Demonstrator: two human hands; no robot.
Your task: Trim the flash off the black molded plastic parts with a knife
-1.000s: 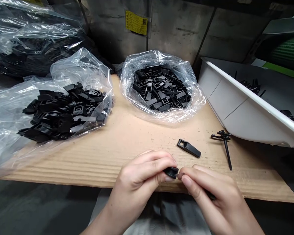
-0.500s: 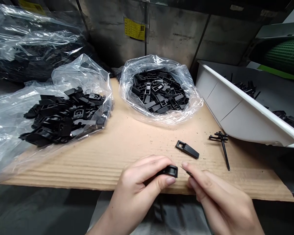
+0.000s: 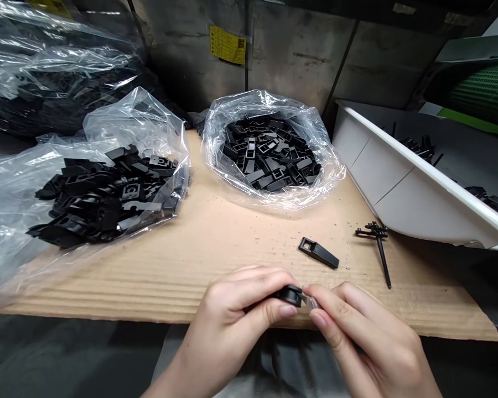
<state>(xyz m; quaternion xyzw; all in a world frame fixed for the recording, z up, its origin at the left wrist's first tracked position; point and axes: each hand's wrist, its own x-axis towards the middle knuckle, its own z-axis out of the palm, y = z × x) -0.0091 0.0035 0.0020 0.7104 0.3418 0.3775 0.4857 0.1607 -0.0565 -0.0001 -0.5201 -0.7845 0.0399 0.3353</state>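
My left hand (image 3: 236,320) is closed around a black plastic clip part (image 3: 289,295), its open end pointing right. Between the thumb and fingers of my right hand (image 3: 365,331) is a small, thin, shiny blade (image 3: 310,302), whose tip touches the right end of the part. Just beyond my hands, a black tapered plastic piece (image 3: 320,254) with a square hole lies on the cardboard (image 3: 232,243). Farther right rests a black moulded sprue (image 3: 380,251) with a long stem and short branches.
A clear bag (image 3: 216,166) full of black clip pieces stands at the back middle. Another clear bag (image 3: 8,221) spills black parts on the left. A white bin (image 3: 415,193) with black sprues stands at the right. The cardboard's front edge runs under my hands.
My right hand has turned and moved slightly left, bringing the blade against the end of the black clip part. The part has tilted a little in my left hand.
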